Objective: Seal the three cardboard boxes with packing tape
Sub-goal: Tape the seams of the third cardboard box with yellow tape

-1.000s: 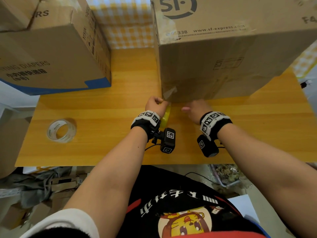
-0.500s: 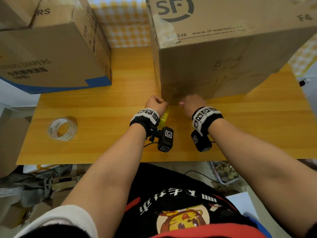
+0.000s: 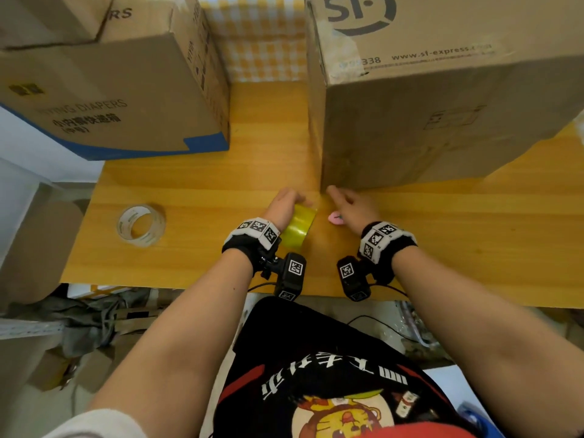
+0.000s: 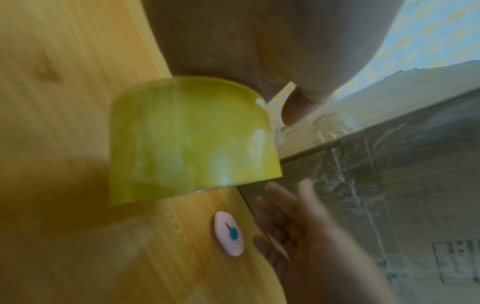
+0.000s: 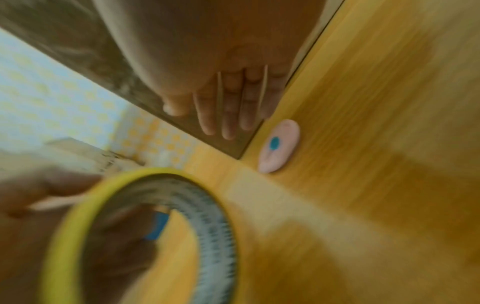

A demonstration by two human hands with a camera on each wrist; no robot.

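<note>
Head view: the SF-marked cardboard box and the diaper box both run off the top edge, and a clear tape roll lies apart at the left of the tabletop. The left hand hides most of its grip on the yellow tape roll; the right hand reaches toward the box's lower corner, beside a small pink cutter. Left wrist view: blurred, fingers curl over the yellow roll, held just off the box. Right wrist view: smeared, the fingers lie straight and loose against the box face, holding nothing.
</note>
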